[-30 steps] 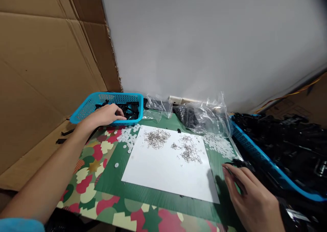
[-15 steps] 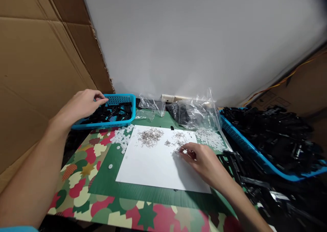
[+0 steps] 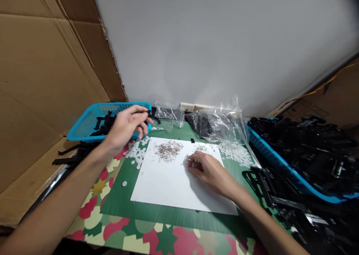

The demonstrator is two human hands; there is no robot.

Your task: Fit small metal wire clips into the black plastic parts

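Observation:
My left hand (image 3: pixel 129 125) is raised at the right end of the left blue basket (image 3: pixel 81 129). Between its thumb and fingers is a slim black plastic part (image 3: pixel 154 117). Low over the white sheet (image 3: pixel 159 186), my right hand (image 3: pixel 209 169) has thumb and fingertips pinched together beside a small heap of thin metal wire pieces (image 3: pixel 200 148). Whatever is in that pinch is too small to make out. A larger heap of the same wire pieces (image 3: pixel 168 150) lies on the sheet to the left.
White plastic discs (image 3: pixel 136 152) are scattered left of the sheet, and small white pieces (image 3: pixel 235 153) lie right of it. Clear plastic bags (image 3: pixel 221 124) rest by the wall. A blue basket (image 3: pixel 275 161) heaped with black parts stands right, with loose black parts (image 3: pixel 269 191) before it.
My left hand has come rightward out of the left basket with a black plastic part in it. My right hand has shifted slightly left over the sheet, fingertips still pinched.

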